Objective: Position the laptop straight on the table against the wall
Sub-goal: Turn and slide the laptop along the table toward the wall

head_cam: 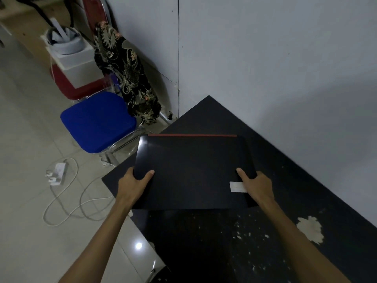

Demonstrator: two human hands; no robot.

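A closed black laptop with a red strip along its far edge lies over the black table, turned at an angle to the white wall. Its left part overhangs the table's left edge. My left hand grips the laptop's near left corner, thumb on the lid. My right hand grips the near right corner, thumb on top, beside a white sticker. A strip of bare table separates the laptop from the wall.
The table top is scratched, with a pale worn patch near the wall. Left of the table stands a blue-seated chair with a patterned cloth draped on it. A white charger and cable lie on the tiled floor.
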